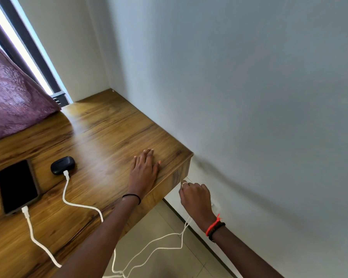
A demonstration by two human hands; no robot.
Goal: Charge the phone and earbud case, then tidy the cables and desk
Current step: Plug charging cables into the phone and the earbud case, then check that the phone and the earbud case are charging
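Below the right hand (195,195), thin white cords (165,235) hung slack toward the tiled floor (161,217). That hand was off the wooden desk (100,127), under its corner and close to the wall (249,97), with its fingers curled. Whether they pinched a cord or plug could not be told. The left hand (144,167) lay flat on the desktop, fingers straight, holding nothing. To the left of it sat the black earbud case (62,165), with a white charging cable (76,205) plugged in. Further left lay the phone (16,185), screen dark, with its own white cable (36,240) attached. Beyond both hands, a purple curtain (12,97) draped onto the desk's far left side.
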